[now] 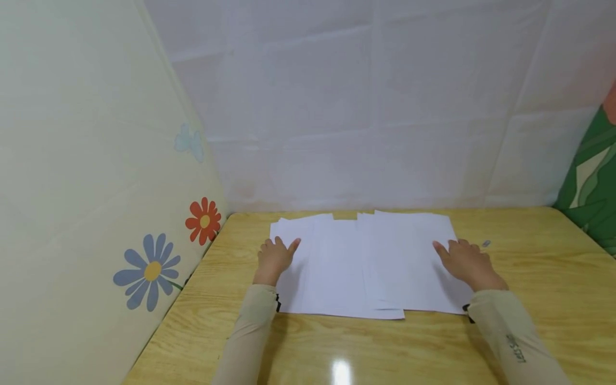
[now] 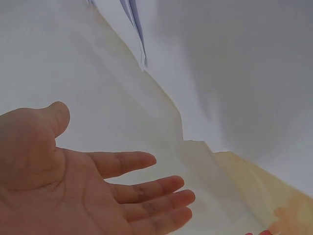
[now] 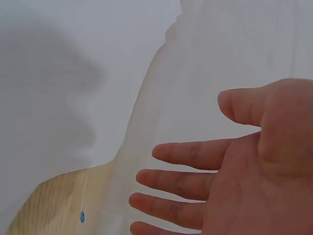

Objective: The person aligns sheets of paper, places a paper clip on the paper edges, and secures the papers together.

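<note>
Fingers (image 2: 129,164) of the left hand (image 1: 275,258) extended, slightly spread and empty at the left edge of the paper sheets (image 1: 339,267); those of the right hand (image 1: 469,262) likewise at the right edge. Sheets overlap on the table (image 1: 298,353); contact cannot be judged. Right of the sheets, a small bluish object (image 1: 486,244) is indistinct; the right wrist view crops the little finger
</note>
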The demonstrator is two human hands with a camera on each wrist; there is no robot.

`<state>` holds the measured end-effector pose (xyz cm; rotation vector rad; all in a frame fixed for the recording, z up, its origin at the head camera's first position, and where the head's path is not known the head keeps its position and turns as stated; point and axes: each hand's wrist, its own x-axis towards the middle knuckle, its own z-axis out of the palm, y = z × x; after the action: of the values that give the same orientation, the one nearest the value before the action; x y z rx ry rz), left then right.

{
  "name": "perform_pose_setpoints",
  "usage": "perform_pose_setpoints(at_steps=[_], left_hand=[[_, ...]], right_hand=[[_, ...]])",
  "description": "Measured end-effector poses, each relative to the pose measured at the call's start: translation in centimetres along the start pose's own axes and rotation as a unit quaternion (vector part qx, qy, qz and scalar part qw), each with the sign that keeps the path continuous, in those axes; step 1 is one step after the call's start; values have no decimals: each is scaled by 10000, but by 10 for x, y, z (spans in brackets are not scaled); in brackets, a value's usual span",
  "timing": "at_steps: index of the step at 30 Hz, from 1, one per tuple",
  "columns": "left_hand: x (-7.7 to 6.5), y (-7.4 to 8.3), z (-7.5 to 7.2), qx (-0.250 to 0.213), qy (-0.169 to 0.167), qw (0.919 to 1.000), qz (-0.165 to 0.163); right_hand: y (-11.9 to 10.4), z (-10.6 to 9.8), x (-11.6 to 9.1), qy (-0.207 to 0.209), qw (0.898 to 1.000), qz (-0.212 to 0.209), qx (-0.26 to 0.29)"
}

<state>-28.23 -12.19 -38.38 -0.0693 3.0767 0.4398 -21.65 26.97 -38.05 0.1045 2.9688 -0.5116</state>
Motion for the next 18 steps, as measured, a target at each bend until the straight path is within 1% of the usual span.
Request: perform_pose_setpoints(at_steps=[9, 14, 18], left_hand=[[7, -10, 2, 134, -129, 9997, -169], [9, -15, 2, -21, -166, 9995, -276], [12, -16, 1, -43, -248, 9991, -344]], right_hand=[[10, 1, 5, -165, 9998, 130, -28], [14, -1, 8, -274, 9993, 238, 9], [16, -2, 10, -381, 9989, 274, 34]])
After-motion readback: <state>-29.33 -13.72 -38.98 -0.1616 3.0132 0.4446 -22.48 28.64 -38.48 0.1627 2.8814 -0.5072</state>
